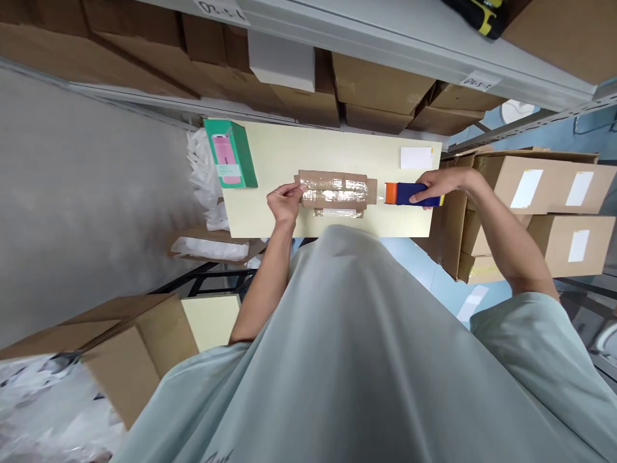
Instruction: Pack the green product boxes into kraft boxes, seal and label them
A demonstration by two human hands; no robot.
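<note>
My left hand (285, 202) pinches the left edge of a brown cardboard piece (337, 182), which has shiny clear tape across its top. A smaller taped flap (338, 213) shows along its near side. My right hand (438, 186) is wrapped round a dark blue, box-shaped thing (407, 193) with an orange left end and a bit of yellow at the right; its exact kind is not clear. A thin, pale strip lies in the small gap between its orange end and the cardboard. Both hands are over a pale yellow tabletop (289, 145).
A green box with a pink bottle picture (234, 154) stands at the table's left end. A white card (416, 157) lies at the back right. Shelves of cartons (380, 83) rise behind; stacked cartons (544, 186) stand right. An open carton (144, 347) is at lower left.
</note>
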